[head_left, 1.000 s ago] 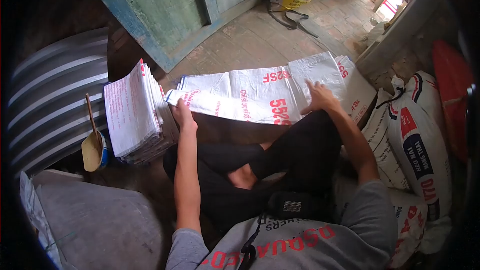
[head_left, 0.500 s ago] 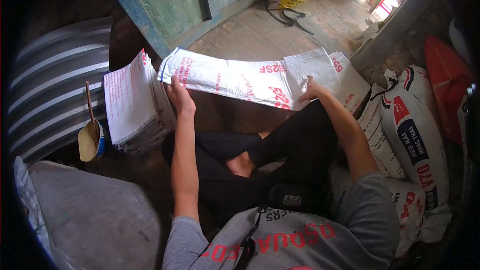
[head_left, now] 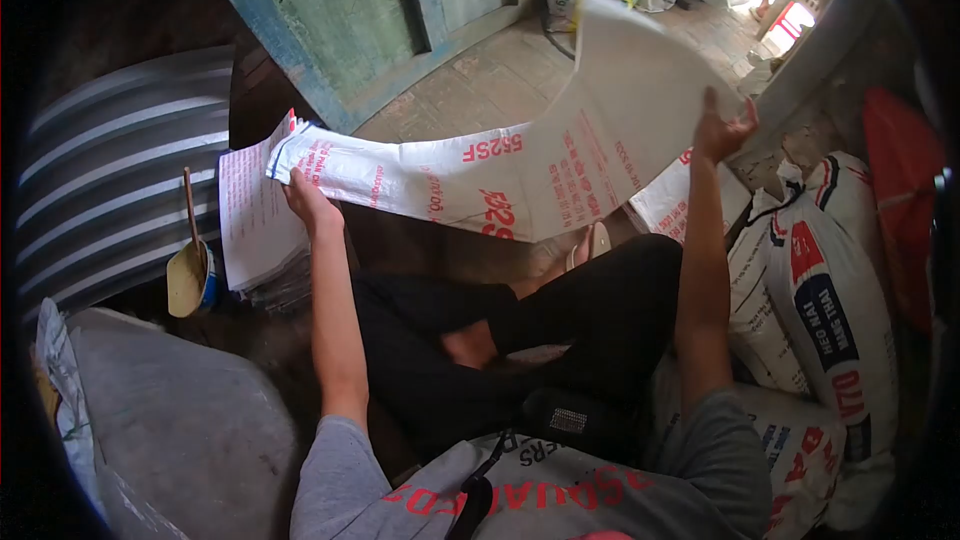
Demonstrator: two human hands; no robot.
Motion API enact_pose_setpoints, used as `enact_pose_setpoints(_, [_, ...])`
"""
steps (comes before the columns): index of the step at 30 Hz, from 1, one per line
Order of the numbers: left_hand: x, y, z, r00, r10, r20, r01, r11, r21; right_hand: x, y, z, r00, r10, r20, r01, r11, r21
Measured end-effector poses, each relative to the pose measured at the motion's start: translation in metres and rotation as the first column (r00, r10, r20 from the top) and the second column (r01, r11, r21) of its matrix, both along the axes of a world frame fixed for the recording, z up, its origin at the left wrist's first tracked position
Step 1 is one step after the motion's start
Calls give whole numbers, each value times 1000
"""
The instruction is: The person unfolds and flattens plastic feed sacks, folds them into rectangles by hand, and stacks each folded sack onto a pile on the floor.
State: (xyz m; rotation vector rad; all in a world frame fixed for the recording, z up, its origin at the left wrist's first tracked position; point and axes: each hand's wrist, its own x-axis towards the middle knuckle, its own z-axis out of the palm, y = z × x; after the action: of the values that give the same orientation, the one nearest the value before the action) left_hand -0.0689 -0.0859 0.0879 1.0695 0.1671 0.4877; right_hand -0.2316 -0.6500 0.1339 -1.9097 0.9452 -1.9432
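A white woven sack (head_left: 450,172) with red print stretches between my two hands above my crossed legs. My left hand (head_left: 315,208) is closed on its blue-edged left end, over a stack of flat sacks (head_left: 255,210). Raised at the upper right, my right hand (head_left: 722,130) grips the other end by its edge, and that half stands up in a curve. Below my right hand lie more folded sacks (head_left: 680,202) with red lettering, partly covered by the raised sack.
A scoop (head_left: 190,280) with a wooden stick stands left beside a corrugated sheet (head_left: 130,160). Filled feed bags (head_left: 825,310) lean at my right, a red bag (head_left: 895,200) behind them. Ahead is a blue-green door (head_left: 360,30). A person's legs show at the upper right.
My right hand has risen up and to the right, unfolding the sack's right half. My left hand has moved left and slightly down with its end, over the stack.
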Motion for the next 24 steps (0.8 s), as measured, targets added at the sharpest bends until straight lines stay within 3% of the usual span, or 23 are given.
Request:
enact_pose_setpoints(2, [-14, -1, 4, 996, 81, 33, -84, 993, 79, 1, 13, 12, 948, -17, 317, -101, 931, 351])
enact_pose_setpoints(3, [-17, 0, 1, 994, 106, 10, -106, 986, 131, 4, 17, 4, 879, 112, 463, -305, 878, 368])
enact_pose_setpoints(5, [-22, 5, -12, 986, 162, -43, -148, 962, 231, 13, 18, -35, 629, 293, 720, -669, 675, 310])
enact_pose_setpoints(6, [-25, 3, -21, 986, 170, 0, -167, 968, 185, 23, 11, -62, 593, 278, 756, -711, 621, 329])
enact_pose_setpoints(8, [-19, 4, -49, 989, 72, -126, -57, 991, 119, 42, 2, -115, 532, 223, 817, -781, 501, 372])
enact_pose_setpoints(9, [-19, 7, -65, 981, 18, -194, -1, 996, 87, 43, 14, -111, 615, 200, 762, -707, 567, 422])
enact_pose_setpoints(12, [-21, 1, -88, 914, 178, -366, -54, 944, 325, 46, 37, -71, 823, 160, 545, -468, 735, 490])
enact_pose_setpoints(13, [-20, 1, -82, 869, 199, -453, -41, 942, 334, 44, 38, -67, 796, 202, 571, -505, 742, 442])
enact_pose_setpoints(15, [-19, -2, -70, 919, 304, -251, -150, 859, 490, 36, 37, -57, 733, 276, 621, -563, 759, 327])
enact_pose_setpoints(18, [-41, -22, -30, 797, 592, -116, -248, 498, 831, 18, 32, -57, 676, 300, 673, -613, 736, 288])
enact_pose_setpoints(19, [-51, -28, -21, 811, 576, -102, -215, 457, 863, 13, 31, -57, 649, 316, 692, -644, 712, 278])
enact_pose_setpoints(21, [-66, -38, -7, 841, 536, -76, -150, 366, 918, 8, 35, -54, 758, 297, 581, -564, 745, 355])
enact_pose_setpoints(22, [-56, -37, -23, 912, 404, 73, -238, 376, 895, 5, 39, -52, 807, 285, 518, -519, 761, 389])
enact_pose_setpoints(24, [-50, -40, -45, 964, 66, 257, -264, 351, 898, 8, 50, -51, 752, 377, 542, -613, 702, 362])
